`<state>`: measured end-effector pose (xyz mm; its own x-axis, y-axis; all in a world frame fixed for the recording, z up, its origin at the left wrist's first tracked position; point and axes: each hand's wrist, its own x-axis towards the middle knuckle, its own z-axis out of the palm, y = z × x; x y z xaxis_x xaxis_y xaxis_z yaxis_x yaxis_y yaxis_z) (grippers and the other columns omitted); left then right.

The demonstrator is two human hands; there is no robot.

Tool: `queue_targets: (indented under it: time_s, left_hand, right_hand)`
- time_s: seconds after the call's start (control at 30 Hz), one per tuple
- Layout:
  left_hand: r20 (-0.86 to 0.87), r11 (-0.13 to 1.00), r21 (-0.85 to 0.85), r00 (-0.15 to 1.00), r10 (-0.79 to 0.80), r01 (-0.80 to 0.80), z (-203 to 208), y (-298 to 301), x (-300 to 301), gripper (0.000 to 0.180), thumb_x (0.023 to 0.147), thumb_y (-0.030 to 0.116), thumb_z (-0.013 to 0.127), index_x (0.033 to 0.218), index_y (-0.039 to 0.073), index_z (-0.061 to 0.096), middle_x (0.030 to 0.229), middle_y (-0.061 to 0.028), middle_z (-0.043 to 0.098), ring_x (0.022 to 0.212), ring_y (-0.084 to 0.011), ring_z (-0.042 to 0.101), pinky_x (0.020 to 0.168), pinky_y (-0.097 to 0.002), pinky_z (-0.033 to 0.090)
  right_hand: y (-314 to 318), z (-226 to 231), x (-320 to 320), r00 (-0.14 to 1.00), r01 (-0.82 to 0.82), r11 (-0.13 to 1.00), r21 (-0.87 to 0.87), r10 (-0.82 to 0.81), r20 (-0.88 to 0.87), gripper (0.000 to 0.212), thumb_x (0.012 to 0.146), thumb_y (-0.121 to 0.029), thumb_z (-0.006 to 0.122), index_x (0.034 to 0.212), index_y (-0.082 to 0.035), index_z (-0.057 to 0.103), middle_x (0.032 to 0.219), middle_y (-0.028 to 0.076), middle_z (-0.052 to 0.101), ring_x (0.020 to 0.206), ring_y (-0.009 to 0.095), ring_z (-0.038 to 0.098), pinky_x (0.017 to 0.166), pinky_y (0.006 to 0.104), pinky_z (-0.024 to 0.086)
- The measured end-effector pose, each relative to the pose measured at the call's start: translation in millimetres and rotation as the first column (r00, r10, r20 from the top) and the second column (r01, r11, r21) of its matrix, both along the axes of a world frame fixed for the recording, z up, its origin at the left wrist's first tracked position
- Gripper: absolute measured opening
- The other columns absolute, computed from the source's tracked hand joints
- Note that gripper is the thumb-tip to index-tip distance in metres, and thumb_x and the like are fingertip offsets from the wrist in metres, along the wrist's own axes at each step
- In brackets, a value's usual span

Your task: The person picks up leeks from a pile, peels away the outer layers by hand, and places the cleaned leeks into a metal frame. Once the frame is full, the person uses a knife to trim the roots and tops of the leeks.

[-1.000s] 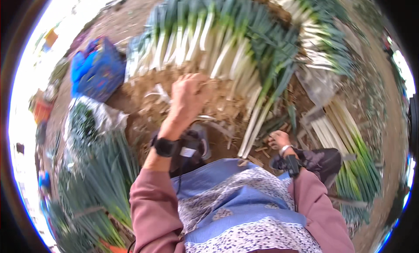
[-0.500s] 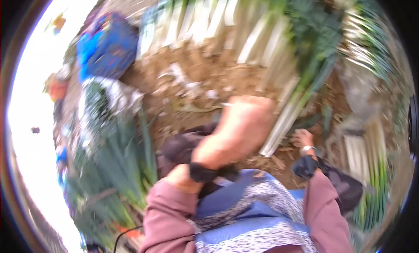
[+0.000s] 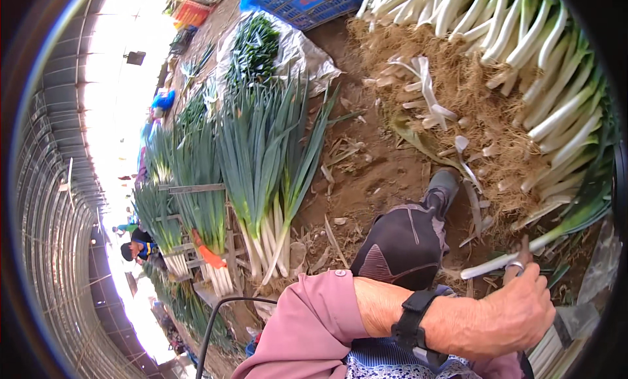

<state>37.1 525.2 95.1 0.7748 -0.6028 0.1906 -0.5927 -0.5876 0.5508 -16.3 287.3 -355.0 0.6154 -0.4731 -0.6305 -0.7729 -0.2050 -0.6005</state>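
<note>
My left hand (image 3: 513, 310), with a black band at its wrist, reaches across to the right with its fingers curled closed. Just beyond its knuckles lies a single leek (image 3: 497, 264), white end toward the left and green leaves toward the right. A ringed finger or small brown object (image 3: 521, 258) crosses this stalk; which it is I cannot tell. What the curled fingers hold is hidden. Only a bit of pink right sleeve (image 3: 500, 366) shows beneath my left wrist; my right hand is out of sight. A long row of rooted leeks (image 3: 549, 127) curves along the far right.
Bundled leeks (image 3: 261, 183) stand against a wooden rack at left, beside an orange-handled tool (image 3: 210, 256). A blue crate (image 3: 307, 3) and a pale sheet (image 3: 314, 58) lie beyond. Peeled scraps (image 3: 428, 94) litter the soil near my dark boot (image 3: 441, 189). A person (image 3: 134, 248) is far left.
The view has swung left, showing more of the shed. My left hand has moved right, to beside the single leek, and my right hand has gone out of sight.
</note>
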Motion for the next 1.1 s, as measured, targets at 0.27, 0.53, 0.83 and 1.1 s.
queue_targets:
  time_s: [0.27, 0.53, 0.83, 1.1]
  left_hand:
    - [0.091, 0.996, -0.055, 0.994, -0.06, 0.065, 1.8, 32.6, 6.6, 0.015, 0.073, 0.022, 0.053, 0.066, 0.008, 0.052, 0.06, -0.0023, 0.047, 0.061, -0.0169, 0.047, 0.065, -0.0328, 0.037]
    - [0.14, 0.998, 0.059, 0.99, 0.019, -0.028, -19.8, 20.8, -13.8, 0.024, 0.071, 0.022, 0.054, 0.078, -0.001, 0.057, 0.068, -0.0097, 0.052, 0.066, -0.0224, 0.049, 0.069, -0.0386, 0.038]
    - [0.162, 0.917, -0.289, 0.93, 0.329, -0.274, 13.2, 100.9, 31.3, 0.02, 0.066, 0.012, 0.061, 0.08, -0.002, 0.057, 0.074, -0.0119, 0.058, 0.07, -0.026, 0.055, 0.067, -0.0372, 0.044]
    - [-0.246, 0.232, -0.182, 0.273, 0.93, -0.955, -109.0, 333.9, -93.4, 0.02, 0.086, 0.013, 0.058, 0.101, -0.001, 0.06, 0.097, -0.0156, 0.064, 0.088, -0.0237, 0.063, 0.077, -0.0333, 0.05]
  right_hand:
    - [7.5, -0.9, 1.3, 0.999, 0.041, 0.998, 0.045, -0.039, -0.037, 0.025, 0.084, -0.012, 0.06, 0.107, 0.0, 0.059, 0.094, 0.009, 0.064, 0.081, 0.019, 0.061, 0.075, 0.0326, 0.051]
    - [-0.9, -17.1, 7.2, 0.995, 0.103, 0.984, 0.144, -0.103, -0.005, 0.027, 0.084, -0.013, 0.061, 0.108, 0.0, 0.06, 0.095, 0.009, 0.065, 0.084, 0.02, 0.061, 0.079, 0.0332, 0.05]
    - [-103.4, 66.8, 43.3, 0.911, 0.018, 0.825, 0.564, -0.246, 0.332, 0.029, 0.084, -0.014, 0.062, 0.109, 0.0, 0.06, 0.097, 0.009, 0.065, 0.087, 0.02, 0.061, 0.083, 0.0338, 0.049]
    - [-78.9, 290.9, 49.6, 0.962, -0.149, 0.786, 0.6, -0.025, 0.271, 0.041, 0.087, -0.024, 0.062, 0.12, -0.001, 0.055, 0.098, 0.005, 0.063, 0.09, 0.019, 0.056, 0.084, 0.0229, 0.042]
